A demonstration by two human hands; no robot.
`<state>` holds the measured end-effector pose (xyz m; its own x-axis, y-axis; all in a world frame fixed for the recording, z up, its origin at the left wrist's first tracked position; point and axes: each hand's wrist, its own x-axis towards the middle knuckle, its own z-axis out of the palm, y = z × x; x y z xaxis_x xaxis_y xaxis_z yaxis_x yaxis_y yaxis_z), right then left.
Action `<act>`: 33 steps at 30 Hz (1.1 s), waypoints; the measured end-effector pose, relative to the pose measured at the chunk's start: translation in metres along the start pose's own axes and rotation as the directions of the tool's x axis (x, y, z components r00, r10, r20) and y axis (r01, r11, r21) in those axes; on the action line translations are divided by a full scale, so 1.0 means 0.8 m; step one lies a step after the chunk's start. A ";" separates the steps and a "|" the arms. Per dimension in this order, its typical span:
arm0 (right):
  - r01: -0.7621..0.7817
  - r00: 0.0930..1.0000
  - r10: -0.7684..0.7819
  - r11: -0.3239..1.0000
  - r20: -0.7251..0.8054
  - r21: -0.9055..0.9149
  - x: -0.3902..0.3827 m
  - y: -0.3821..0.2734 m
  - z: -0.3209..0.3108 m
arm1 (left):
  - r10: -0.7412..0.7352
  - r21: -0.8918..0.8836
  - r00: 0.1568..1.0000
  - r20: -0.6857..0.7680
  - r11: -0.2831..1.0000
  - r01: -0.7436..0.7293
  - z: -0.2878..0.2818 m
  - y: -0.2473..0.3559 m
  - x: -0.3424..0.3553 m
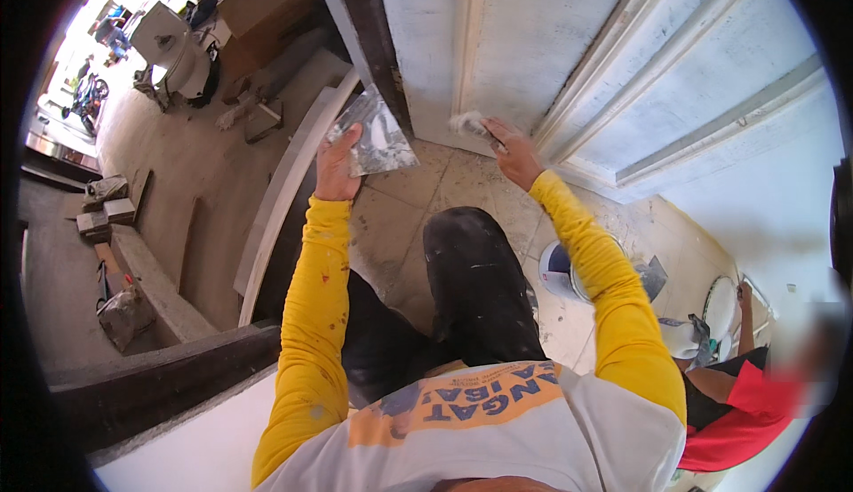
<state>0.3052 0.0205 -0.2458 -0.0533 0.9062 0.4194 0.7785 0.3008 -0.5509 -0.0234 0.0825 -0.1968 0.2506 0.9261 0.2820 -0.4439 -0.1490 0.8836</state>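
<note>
The white panelled door (pixel 542 39) rises just ahead of the right hand (pixel 517 152), the nearer one, its long mouldings (pixel 613 48) running away; the left hand (pixel 336 165) pinches a metal plate (pixel 384 132); the right's fingers curl round a small white-smeared tool (pixel 467 123).

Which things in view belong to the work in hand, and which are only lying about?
Work in hand:
metal plate, left hand
whitish tool, right hand
white panelled surface, probably

Lying about, apparently:
white toilet
brown box
wooden strip
</note>
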 end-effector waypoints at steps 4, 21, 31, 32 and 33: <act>-0.498 0.837 0.548 0.747 0.018 0.440 -0.033 0.097 0.094 | -0.062 -0.071 0.998 0.012 0.996 0.062 0.001 -0.005 0.000; -0.398 0.868 0.450 0.883 -0.209 0.248 -0.020 0.049 0.184 | -0.285 -0.246 0.958 -0.014 0.930 0.273 0.026 -0.004 0.004; -0.719 0.688 0.709 0.635 0.157 0.283 0.007 0.045 0.152 | -0.311 -0.226 0.950 -0.017 0.927 0.299 0.018 -0.004 0.001; -0.713 0.699 0.707 0.674 0.112 0.191 0.008 0.051 0.166 | -0.381 -0.313 0.924 -0.040 0.883 0.351 0.026 -0.004 0.005; -0.705 0.709 0.701 0.703 0.069 0.096 0.011 0.054 0.185 | -0.346 -0.271 0.938 -0.020 0.905 0.328 0.034 -0.002 0.007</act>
<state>0.2458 0.0850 -0.3725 0.4651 0.8743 -0.1388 0.5250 -0.3986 -0.7520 0.0020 0.0782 -0.1864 0.3713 0.9273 -0.0486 -0.5529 0.2628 0.7907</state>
